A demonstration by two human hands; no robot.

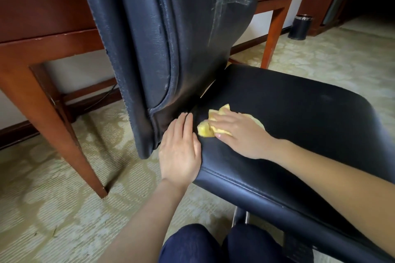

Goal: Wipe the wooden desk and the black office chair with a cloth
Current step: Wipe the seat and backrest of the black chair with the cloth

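Cloth: a small yellow cloth (208, 127), crumpled, lying on the chair seat (299, 117) near its rear corner, at about 9 o'clock on the seat as seen here, just beside the crease where seat meets backrest (171, 38).
Right hand: the right hand (237, 132) lies flat on the cloth, fingers (215, 118) extended and pressing it down on the seat; they are not curled round it.
Left hand: the left hand (179, 151) rests flat against the seat's side edge and the foot of the backrest, fingers straight, holding nothing, probably steadying the chair.
How the cloth handles: light, soft and limp; it bunches under the palm, so it likely needs spread fingers and steady pressure to keep from rolling up.
How the chair handles: smooth black leather-like cover, padded and yielding, probably a little slippery; the backrest edge looks worn and scuffed, with pale streaks at about 1 o'clock.
Where to take hold: palm over the cloth's middle; to reach into the crease, pinch a folded edge instead.
Desk: the wooden surface (53, 42) stands at 10 o'clock behind the chair; its top is out of view.
Progress: judged mid-wipe on the seat.
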